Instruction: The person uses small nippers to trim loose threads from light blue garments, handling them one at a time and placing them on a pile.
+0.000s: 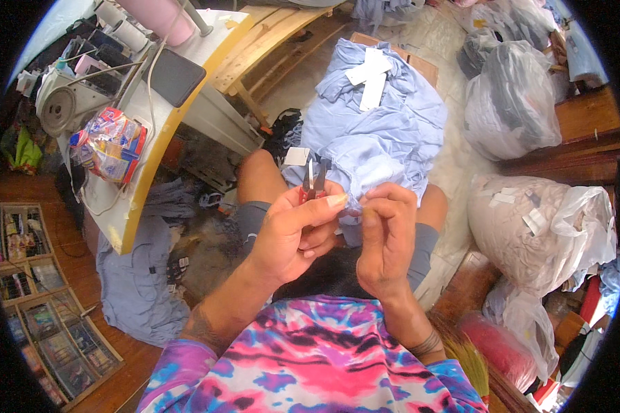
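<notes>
My left hand [293, 230] is closed around a pair of small thread snips [313, 184] with red handles. Their two dark blades point away from me and stand slightly apart. My right hand [386, 237] pinches at the near edge of a light blue garment [393, 138], its fingertips close to the left thumb. What lies between those fingertips is too small to make out. The garment is bunched up across and beyond my knees, with long white tags [373, 79] on its far part. A small white tag [297, 156] shows just beyond the snips.
At the left stands a table [134, 206] with a yellow edge, bearing a phone [176, 76], a colourful plastic packet [110, 144] and thread cones [129, 34]. Blue cloth [141, 282] lies on the floor beside it. Stuffed plastic bags [513, 103] line the right side.
</notes>
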Tool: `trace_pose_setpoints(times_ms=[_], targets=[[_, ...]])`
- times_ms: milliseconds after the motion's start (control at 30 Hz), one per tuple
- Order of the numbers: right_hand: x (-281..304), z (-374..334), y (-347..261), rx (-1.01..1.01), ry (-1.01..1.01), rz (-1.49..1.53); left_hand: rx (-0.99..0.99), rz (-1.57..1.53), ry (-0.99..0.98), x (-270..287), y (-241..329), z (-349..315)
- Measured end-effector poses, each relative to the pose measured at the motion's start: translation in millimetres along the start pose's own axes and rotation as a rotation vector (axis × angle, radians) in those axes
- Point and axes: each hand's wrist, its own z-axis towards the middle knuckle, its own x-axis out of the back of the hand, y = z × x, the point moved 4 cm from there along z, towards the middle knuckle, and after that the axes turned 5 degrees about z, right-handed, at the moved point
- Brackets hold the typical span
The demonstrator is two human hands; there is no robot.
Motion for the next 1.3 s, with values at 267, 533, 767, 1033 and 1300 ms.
trace_pose_setpoints(times_ms=[267, 533, 767, 1033, 1300], targets=[[4, -4, 0, -0.219, -0.111, 0.257, 0.022, -0.06, 0.009, -6, -7, 4], [7, -12, 6, -0.295, -0.067, 0.264, 0.023, 0.096, 0.038, -6, -12, 2], [12, -6, 1, -0.216, -0.085, 0.279, -0.007, 0.12, 0.052, -16, -5, -3], [8, -6, 15, -0.378, -0.089, 0.624, -0.302, 0.798, 0.158, -30, 21, -21], [5, -1, 12, -0.273, -0.12, 0.488, -0.42, 1.379, 0.117, -43, 34, -38]])
